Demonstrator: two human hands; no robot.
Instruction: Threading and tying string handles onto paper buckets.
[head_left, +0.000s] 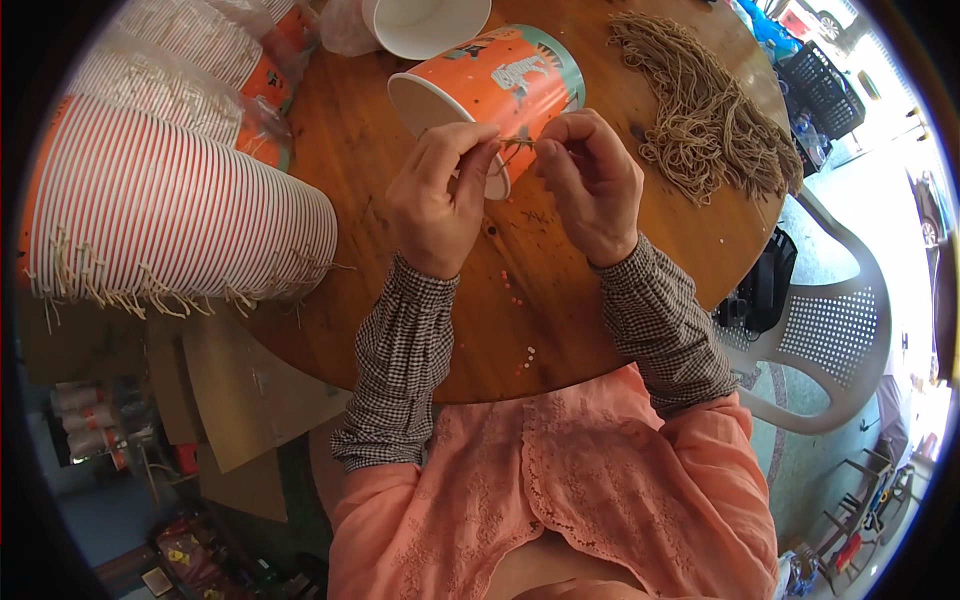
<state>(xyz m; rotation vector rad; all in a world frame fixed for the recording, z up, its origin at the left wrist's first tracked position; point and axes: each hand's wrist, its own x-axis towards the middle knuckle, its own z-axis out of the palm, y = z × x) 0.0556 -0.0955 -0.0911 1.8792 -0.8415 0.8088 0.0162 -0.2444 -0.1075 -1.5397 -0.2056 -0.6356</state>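
Seen from the head camera, a person in a peach tunic and checked sleeve covers works at a round wooden table [560,300], both hands raised over an orange paper cup [490,85] that lies on its side near the table's middle, its open mouth turned toward the worker. The left hand [440,195] pinches the cup's rim between thumb and fingers, while the right hand [590,185] is clenched on a short length of tan string [517,143] drawn taut between the two hands just at the rim; whether the string already passes through a hole in the cup wall is too small to tell. The cup looks light and thin-walled, likely to dent if squeezed at mid-body, so the stiffer rolled rim seems the safest place to hold it; the string is soft, limp and fine, best gripped close to its end with the fingertips. To the right lies a loose heap of cut strings [710,110], well apart from the hands. At left, a long nested stack of cups [180,215] rests on its side, string ends hanging from the rims. A white plastic chair [850,330] stands beyond the table's right edge.
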